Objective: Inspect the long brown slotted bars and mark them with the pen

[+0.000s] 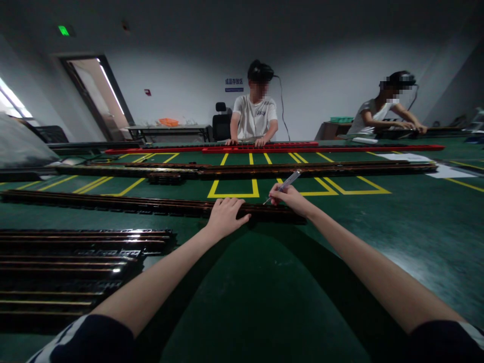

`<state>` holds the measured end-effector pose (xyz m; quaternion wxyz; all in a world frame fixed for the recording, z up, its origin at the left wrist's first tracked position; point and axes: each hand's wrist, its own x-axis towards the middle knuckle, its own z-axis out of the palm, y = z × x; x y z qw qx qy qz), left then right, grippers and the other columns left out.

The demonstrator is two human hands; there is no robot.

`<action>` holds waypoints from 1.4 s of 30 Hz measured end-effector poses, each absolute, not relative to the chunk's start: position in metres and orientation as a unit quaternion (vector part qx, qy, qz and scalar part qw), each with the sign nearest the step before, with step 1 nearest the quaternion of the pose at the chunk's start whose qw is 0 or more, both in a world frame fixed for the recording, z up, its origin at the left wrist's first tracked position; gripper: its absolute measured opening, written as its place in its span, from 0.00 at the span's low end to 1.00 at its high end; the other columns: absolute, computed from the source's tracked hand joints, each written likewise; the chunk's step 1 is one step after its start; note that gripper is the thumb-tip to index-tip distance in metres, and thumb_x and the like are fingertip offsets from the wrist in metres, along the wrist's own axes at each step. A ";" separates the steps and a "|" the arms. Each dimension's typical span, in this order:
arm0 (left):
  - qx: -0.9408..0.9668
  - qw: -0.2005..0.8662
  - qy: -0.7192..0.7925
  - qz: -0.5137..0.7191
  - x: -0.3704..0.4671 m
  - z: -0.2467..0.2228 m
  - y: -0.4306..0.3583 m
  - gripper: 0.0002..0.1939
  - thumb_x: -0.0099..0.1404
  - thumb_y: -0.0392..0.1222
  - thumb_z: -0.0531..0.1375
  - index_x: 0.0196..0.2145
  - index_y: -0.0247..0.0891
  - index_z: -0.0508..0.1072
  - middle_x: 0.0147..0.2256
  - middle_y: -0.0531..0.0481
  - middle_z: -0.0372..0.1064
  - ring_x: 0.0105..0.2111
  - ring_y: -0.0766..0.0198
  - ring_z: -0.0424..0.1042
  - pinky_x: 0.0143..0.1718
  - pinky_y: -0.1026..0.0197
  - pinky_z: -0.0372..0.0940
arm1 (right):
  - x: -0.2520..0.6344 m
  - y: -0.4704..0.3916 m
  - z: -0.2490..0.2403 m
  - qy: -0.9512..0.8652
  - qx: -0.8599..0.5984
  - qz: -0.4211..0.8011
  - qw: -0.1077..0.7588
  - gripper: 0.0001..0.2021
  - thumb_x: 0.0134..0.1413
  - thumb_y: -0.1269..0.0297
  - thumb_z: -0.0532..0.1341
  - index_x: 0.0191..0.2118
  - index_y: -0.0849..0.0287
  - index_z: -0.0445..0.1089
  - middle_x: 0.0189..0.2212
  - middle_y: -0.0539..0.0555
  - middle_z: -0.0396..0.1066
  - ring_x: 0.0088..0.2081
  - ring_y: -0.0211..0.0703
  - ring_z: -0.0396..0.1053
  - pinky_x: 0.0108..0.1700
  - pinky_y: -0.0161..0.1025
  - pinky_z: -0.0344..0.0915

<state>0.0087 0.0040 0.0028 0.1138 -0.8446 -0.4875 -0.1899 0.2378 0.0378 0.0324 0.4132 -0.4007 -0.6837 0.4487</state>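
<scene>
Dark sleeves (pixel 102 338) sit closest to me, at the bottom corners, with my bare forearms reaching out towards 12 o'clock over the green table (pixel 249 302); the long dark strip (pixel 113 203) lies across in front of me, from about 10 o'clock to just past 12, its near end under my hands; I judge it light for its length and fairly stiff, though likely to flex if lifted at one end, and its glossy faces could be slippery; two well-spaced grips along its long edges would suit it best, kept off the fine detail on top, which may be delicate; my left hand (pixel 226 217) lies palm down on it, just left of 12, fingers extended and close together, thumb held out to the right, pressing rather than gripping; my right hand (pixel 289 197), just right of 12, is nearly closed, thumb and fingers pinching a slim pen-like tool (pixel 290 180), its thin tip slanting down to the strip, though whether it touches I cannot tell; more dark strips (pixel 75 235) lie side by side at 10 o'clock, nearer me; beyond my hands, a dark bundle (pixel 321 169) crosses yellow lines (pixel 234 195); past a red strip (pixel 378 148), one person (pixel 255 113) works at 12, another person (pixel 372 113) at 1.
</scene>
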 end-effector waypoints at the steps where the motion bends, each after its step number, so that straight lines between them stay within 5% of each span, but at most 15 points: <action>1: -0.845 0.116 -0.487 -0.190 0.008 0.002 0.005 0.23 0.67 0.56 0.51 0.50 0.38 0.69 0.48 0.43 0.72 0.48 0.52 0.69 0.49 0.50 0.60 | 0.238 0.037 0.033 -0.684 -0.402 0.448 0.412 0.09 0.48 0.61 0.64 0.25 0.58 0.65 0.20 0.48 0.67 0.24 0.36 0.66 0.34 0.39 0.66; 42: -0.824 0.124 -0.517 -0.196 0.014 0.007 -0.002 0.17 0.66 0.44 0.52 0.49 0.35 0.70 0.48 0.42 0.73 0.49 0.52 0.69 0.52 0.46 0.58 | 0.244 0.038 0.039 -0.705 -0.423 0.423 0.383 0.07 0.49 0.62 0.63 0.26 0.58 0.67 0.22 0.51 0.71 0.27 0.39 0.68 0.37 0.41 0.66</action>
